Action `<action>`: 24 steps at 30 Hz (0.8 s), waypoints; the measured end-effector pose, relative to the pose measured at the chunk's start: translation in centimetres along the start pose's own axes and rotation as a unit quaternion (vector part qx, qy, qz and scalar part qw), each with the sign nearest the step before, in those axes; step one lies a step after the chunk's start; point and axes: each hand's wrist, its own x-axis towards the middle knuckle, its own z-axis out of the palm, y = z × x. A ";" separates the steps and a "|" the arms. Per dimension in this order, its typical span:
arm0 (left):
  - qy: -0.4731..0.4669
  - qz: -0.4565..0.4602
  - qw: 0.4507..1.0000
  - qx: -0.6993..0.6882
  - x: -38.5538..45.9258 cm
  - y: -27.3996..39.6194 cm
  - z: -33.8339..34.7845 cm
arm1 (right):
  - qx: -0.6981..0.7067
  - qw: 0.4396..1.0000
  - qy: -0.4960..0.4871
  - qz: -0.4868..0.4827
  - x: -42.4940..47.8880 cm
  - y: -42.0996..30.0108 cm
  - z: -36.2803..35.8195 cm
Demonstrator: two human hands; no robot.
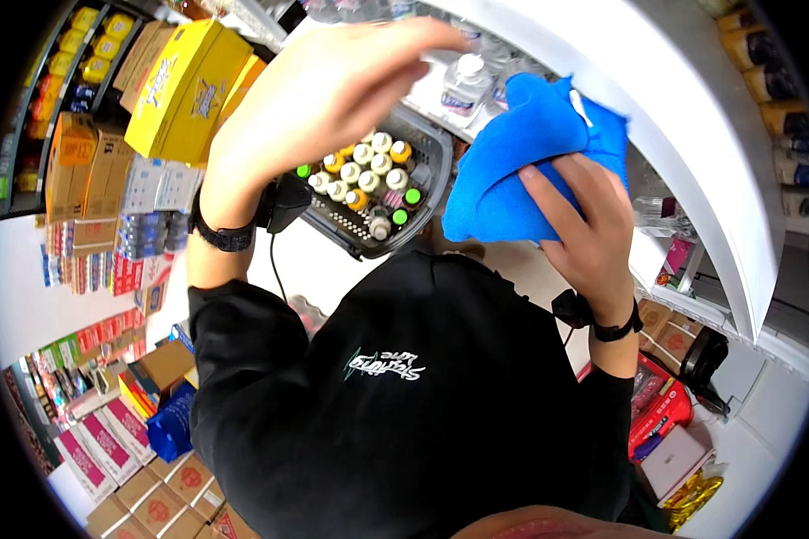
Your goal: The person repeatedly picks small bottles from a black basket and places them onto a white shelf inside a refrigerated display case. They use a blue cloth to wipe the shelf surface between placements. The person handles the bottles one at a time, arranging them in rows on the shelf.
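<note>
My right hand (583, 209) grips a folded bright blue cloth (526, 148) with a small white tag, its fingers spread over the near side. Blurred, my left hand (350, 87) hangs over a dark plastic basket (441, 158). It looks empty, its fingers bent and a little apart. Beyond its fingertips, a clear plastic bottle with a white cap (467, 87) stands on a white shelf (438, 94), left of the cloth. Inside the basket are several capped bottles (369, 178), with white, orange and green tops. The left forearm hides part of the basket.
A yellow carton (175, 87) is stacked on other boxes at the left. The curved white edge of a shelving unit (701, 135) runs along the right. Cardboard boxes (168, 498) lie at the lower left. A red box (664, 411) is by my right elbow.
</note>
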 end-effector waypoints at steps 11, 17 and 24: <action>-0.124 -0.550 0.748 -0.351 -22.5 -19.3 26.0 | 0.026 0.980 -0.168 0.100 -1.4 -1.0 7.5; -0.294 -0.520 0.800 -0.057 -24.0 -20.7 40.0 | 0.033 0.954 -0.231 0.187 -3.0 -1.5 8.4; -0.279 -0.501 0.817 0.056 -22.4 -21.5 42.8 | 0.013 0.936 -0.246 0.251 -4.4 -1.8 8.4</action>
